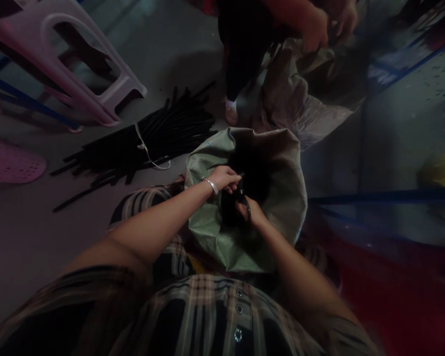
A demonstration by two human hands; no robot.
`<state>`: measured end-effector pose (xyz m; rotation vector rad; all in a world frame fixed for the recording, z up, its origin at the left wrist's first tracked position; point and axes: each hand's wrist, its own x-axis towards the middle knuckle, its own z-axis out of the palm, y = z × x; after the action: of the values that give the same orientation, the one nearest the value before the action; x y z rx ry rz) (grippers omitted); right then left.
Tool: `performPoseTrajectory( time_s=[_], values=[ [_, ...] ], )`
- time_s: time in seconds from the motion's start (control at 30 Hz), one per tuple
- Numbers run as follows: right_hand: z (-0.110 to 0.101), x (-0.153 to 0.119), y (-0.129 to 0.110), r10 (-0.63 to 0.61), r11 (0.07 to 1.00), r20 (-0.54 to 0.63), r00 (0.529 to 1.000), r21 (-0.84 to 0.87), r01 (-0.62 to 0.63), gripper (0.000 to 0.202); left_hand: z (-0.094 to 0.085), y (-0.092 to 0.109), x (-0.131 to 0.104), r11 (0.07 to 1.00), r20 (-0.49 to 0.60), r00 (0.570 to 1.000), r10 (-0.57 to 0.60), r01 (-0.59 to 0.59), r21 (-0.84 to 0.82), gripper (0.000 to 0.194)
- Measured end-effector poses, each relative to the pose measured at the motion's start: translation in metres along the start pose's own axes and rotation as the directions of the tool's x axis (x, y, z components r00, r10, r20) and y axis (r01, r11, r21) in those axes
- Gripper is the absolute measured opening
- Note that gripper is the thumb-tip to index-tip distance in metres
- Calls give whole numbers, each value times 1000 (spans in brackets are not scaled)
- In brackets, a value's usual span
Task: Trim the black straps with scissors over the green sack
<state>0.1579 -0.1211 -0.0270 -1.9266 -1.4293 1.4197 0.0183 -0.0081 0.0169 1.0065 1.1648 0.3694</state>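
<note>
An open green woven sack (207, 225) stands before my lap, its rim folded outward and its inside dark. Over its mouth, my right hand (252, 211) grips black-handled scissors (248, 210), whose blades are hard to see in the dark. Just up and to the left, my left hand (224, 179), with a bracelet at the wrist, has its fingertips pinched close to the scissors. What those fingertips hold is too dark to make out. Black contents, not distinct, show inside the sack below both hands.
A bundle of long black strips (152, 133), with a pale tie (143, 146), lies on the floor at left. Behind it stands a pink plastic stool (122, 91). Across from me, another person's hands (315, 32) hold a brown sack (289, 89). A blue bar (385, 197) runs at right.
</note>
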Motion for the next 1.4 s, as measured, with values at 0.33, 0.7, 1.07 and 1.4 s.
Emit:
performPoseTrajectory(
  time_s=[0.33, 0.7, 1.07, 1.4],
  values=[
    [2, -2, 4, -35, 999, -57, 998, 3, 36, 22, 0, 0, -2, 981, 29, 999, 40, -45, 190, 20],
    [13, -9, 4, 50, 990, -96, 994, 132, -37, 19, 0, -5, 2, 973, 10, 998, 62, -62, 222, 21],
    [16, -9, -4, 133, 960, -99, 986, 261, -104, 21, 1, -7, 4, 973, -56, 998, 22, -8, 232, 13],
    [-6, -9, -18, 226, 951, -176, 958, 254, -178, 24, -3, -12, 6, 942, -118, 977, 176, -132, 309, 36]
  ],
)
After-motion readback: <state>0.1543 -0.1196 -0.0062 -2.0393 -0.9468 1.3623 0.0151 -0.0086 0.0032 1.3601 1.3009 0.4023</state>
